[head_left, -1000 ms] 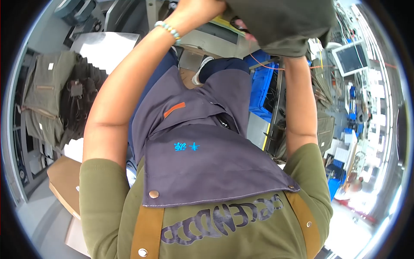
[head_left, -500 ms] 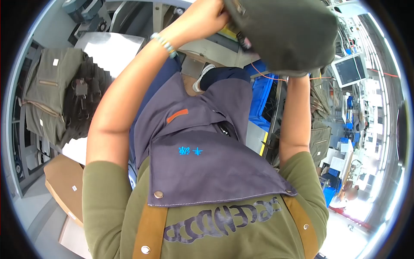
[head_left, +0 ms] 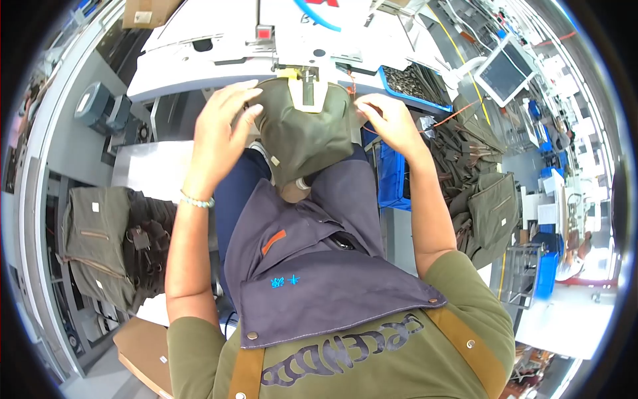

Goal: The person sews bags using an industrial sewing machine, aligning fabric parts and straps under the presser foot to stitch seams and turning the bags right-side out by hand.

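An olive-green fabric bag (head_left: 302, 143) hangs from the front of a white sewing machine (head_left: 232, 70), its lower end between my knees. A pale trapezoid piece (head_left: 307, 106) lies over the bag's upper part, just below the machine's metal presser area (head_left: 306, 72). My left hand (head_left: 222, 130), with a beaded bracelet at the wrist, is raised at the bag's left edge, fingers and thumb apart. On the other side, my right hand (head_left: 393, 123) is held slightly off the bag's right edge, its fingers loosely bent and apart. Neither hand grips anything.
Stacked olive bags (head_left: 96, 233) lie at the left beside a pale board (head_left: 149, 166). More bags (head_left: 492, 206) are piled at the right. A blue tray of small dark parts (head_left: 415, 86), a blue crate (head_left: 392, 176) and a screen (head_left: 505, 70) are also on the right.
The bag has come down from the upper right to the machine's front. My hands have moved off it and now flank it. The view has tilted up, showing the machine.
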### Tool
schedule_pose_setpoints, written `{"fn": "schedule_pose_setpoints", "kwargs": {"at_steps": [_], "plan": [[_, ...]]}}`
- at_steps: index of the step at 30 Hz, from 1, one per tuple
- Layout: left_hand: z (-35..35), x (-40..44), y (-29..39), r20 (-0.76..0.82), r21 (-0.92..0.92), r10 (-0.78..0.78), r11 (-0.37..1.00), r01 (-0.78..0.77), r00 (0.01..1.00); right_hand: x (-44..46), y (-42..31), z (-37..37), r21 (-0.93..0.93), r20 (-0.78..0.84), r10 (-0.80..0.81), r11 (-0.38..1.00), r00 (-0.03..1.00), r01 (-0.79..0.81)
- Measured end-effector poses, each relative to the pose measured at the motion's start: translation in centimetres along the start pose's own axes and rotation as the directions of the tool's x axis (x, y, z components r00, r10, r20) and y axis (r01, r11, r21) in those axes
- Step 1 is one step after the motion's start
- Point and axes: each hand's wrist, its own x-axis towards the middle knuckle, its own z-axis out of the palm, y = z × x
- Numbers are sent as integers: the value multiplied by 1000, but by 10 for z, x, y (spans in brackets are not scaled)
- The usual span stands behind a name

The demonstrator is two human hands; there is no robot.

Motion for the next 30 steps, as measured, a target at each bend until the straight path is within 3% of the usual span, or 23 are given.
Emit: {"fn": "schedule_pose_setpoints", "kwargs": {"at_steps": [2,3,6,8,9,10,11,12,14,19,21,25,26,27,28,30], "plan": [[9,4,20,36,-74,95,993,-92,995,4,-46,1,49,-98,-154,986,983,159],[19,-2,24,75,-77,137,988,-131,988,4,-59,-2,-93,-68,-300,951,952,293],[50,-34,40,101,-87,139,988,-130,985,2,-59,14,-187,-83,-331,932,940,311],[49,-45,47,106,-68,222,974,-216,969,7,-31,28,-233,-99,-283,939,954,254],[49,-50,45,83,-112,221,971,-212,972,11,-17,36,42,-194,-82,995,978,92],[48,-51,41,58,-156,216,966,-205,975,16,0,45,325,-227,132,944,965,-53],[44,-50,36,80,-168,168,974,-153,983,22,20,55,506,-216,185,861,959,-52],[41,-47,30,102,-179,119,979,-100,988,25,30,58,508,-226,190,860,955,-51],[42,-39,21,67,-295,-93,949,109,993,31,39,59,579,-2,187,801,982,-151],[54,-4,-19,-56,-383,-354,871,308,933,47,39,57,649,-149,178,760,973,-39],[60,9,-32,-52,-414,-415,837,359,908,46,59,71,753,-54,199,652,978,-91],[66,32,-40,-22,-376,-386,858,350,922,49,62,80,705,-122,252,703,960,-95],[68,37,-41,-17,-375,-380,860,346,925,56,55,79,685,-269,231,728,935,17],[68,44,-38,9,-251,-351,905,342,936,63,44,74,647,-409,205,752,889,124],[69,50,-36,40,-124,-326,936,329,944,68,34,67,647,-414,211,752,886,123],[74,64,-26,116,-82,-297,948,307,948,76,3,46,290,-279,25,955,960,60]]}}
